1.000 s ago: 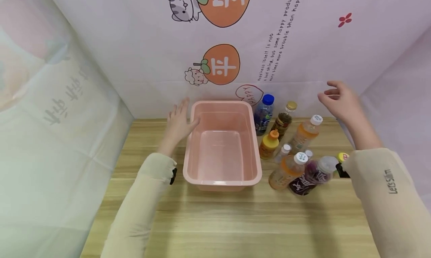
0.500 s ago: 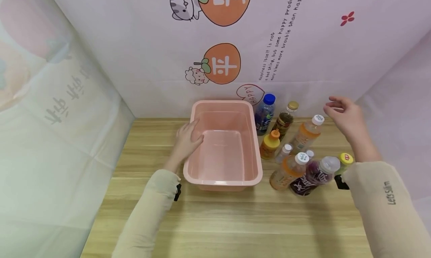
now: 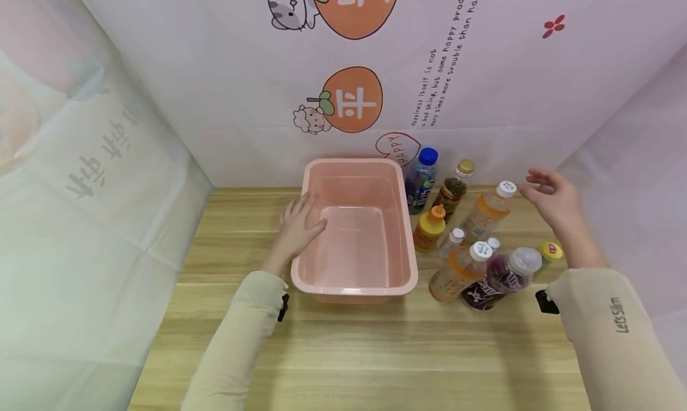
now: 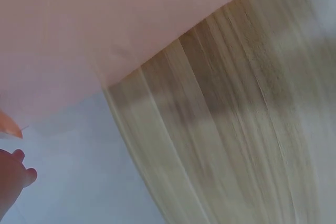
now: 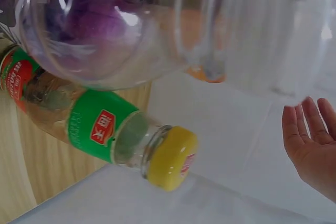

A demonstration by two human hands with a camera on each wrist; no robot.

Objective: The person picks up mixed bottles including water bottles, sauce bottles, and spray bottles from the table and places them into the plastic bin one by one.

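Observation:
A pink plastic basin [image 3: 354,291] stands on the wooden table. My left hand [image 3: 297,229] rests on its left rim, the fingers fairly straight and the thumb on the inner side. In the left wrist view, only bits of that hand [image 4: 13,177] show at the left edge. My right hand [image 3: 555,202] is beside the white cap of an orange-labelled bottle [image 3: 487,215], fingers loosely bent and holding nothing visible. Close to the right wrist camera are a purple drink bottle [image 5: 100,30] and a yellow-capped, green-labelled bottle [image 5: 100,124].
Right of the basin stand a blue-capped bottle [image 3: 421,184], a gold-capped bottle [image 3: 451,193], a yellow squeeze bottle [image 3: 428,235], a small white-capped bottle [image 3: 449,244] and another orange-labelled bottle [image 3: 455,275]. Printed cloth walls [image 3: 241,101] surround the table.
My left hand has come down from behind the basin's left side onto its rim. The right hand has lowered slightly and to the right, close to the orange-labelled bottle's cap.

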